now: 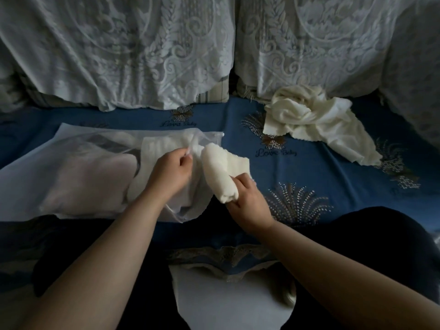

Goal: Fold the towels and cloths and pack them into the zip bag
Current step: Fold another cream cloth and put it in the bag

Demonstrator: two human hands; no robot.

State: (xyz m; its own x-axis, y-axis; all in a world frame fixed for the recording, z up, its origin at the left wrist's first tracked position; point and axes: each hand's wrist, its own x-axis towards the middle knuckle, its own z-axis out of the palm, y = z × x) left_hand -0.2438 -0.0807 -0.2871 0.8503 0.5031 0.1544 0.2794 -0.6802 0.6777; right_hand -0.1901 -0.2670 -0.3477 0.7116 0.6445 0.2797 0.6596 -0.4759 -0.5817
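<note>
A clear zip bag (78, 160) lies on the blue bedspread at the left, with white folded cloths (154, 148) showing through it. My left hand (170, 171) pinches the bag's open edge near its mouth. My right hand (247, 201) grips a rolled white towel (220, 173), whose far end points at the bag's mouth. A crumpled heap of cream cloths (314, 120) lies loose at the back right.
The blue patterned bedspread (333, 177) covers the whole surface. Lace-covered cushions (133, 51) stand along the back and at the far right. My dark-clad legs (371, 234) lie at the bottom, with a pale cloth (228, 298) between them.
</note>
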